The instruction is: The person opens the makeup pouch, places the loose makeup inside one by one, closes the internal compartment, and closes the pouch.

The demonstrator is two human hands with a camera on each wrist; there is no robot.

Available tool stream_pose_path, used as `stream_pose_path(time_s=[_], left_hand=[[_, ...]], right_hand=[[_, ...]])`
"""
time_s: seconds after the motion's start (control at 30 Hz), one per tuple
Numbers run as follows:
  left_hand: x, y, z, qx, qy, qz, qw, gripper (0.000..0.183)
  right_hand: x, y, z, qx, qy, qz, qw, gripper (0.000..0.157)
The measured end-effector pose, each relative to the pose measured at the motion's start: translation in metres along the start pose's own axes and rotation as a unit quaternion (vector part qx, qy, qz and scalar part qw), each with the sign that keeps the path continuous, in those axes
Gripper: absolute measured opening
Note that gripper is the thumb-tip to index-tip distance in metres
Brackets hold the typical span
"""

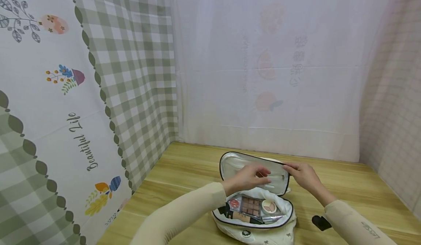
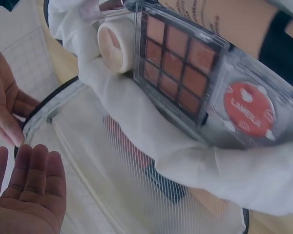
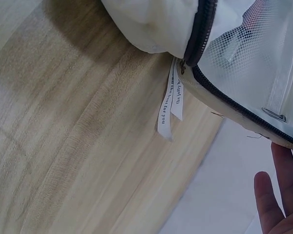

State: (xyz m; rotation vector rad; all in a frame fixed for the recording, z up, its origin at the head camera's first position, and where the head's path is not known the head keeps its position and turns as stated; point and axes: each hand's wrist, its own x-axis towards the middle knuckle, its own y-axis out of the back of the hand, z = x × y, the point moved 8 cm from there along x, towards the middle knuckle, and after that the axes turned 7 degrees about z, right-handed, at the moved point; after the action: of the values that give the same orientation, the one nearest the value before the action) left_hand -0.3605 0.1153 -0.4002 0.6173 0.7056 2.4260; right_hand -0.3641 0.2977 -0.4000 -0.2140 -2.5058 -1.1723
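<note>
A white makeup bag [image 1: 256, 234] with dark zipper trim stands with its lid [image 1: 277, 179] raised. My right hand [image 1: 304, 177] pinches the lid's upper right corner. In front of the lid hovers my left hand [image 1: 248, 178], fingers loosely bent and nothing held; the left wrist view shows its fingers spread apart from the bag. Inside the bag lie a brown eyeshadow palette [image 2: 173, 63], a round cream-coloured pot [image 2: 115, 46], a clear case with a red round label [image 2: 249, 108] and a beige tube with a dark cap [image 2: 224, 22]. Through the lid's mesh pocket [image 2: 136, 161], reddish and dark items show.
A small black object [image 1: 320, 223] lies on the wooden table [image 1: 190, 164] beside my right forearm. White ribbon tags [image 3: 171, 102] hang from the bag's zipper. Checked cloth [image 1: 131, 55] walls the left side, and a pale curtain [image 1: 223, 91] hangs behind the table.
</note>
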Motion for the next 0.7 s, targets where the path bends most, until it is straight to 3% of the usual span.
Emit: stream_pose_path(time_s=[0.13,0.33,0.7], left_hand=[[0.002,-0.015,0.0,-0.003,0.026,-0.018,0.9995,0.034],[0.008,-0.029,0.007,0.052,0.002,-0.035,0.998,0.033],[0.022,-0.043,0.002,0.104,0.02,-0.023,0.9941,0.027]], right_hand=[[0.0,-0.002,0.0,0.003,0.0,-0.001,1.0,0.039],[0.0,-0.001,0.002,0.002,-0.002,0.0,1.0,0.038],[0.001,0.002,0.0,-0.01,0.004,0.002,1.0,0.039]])
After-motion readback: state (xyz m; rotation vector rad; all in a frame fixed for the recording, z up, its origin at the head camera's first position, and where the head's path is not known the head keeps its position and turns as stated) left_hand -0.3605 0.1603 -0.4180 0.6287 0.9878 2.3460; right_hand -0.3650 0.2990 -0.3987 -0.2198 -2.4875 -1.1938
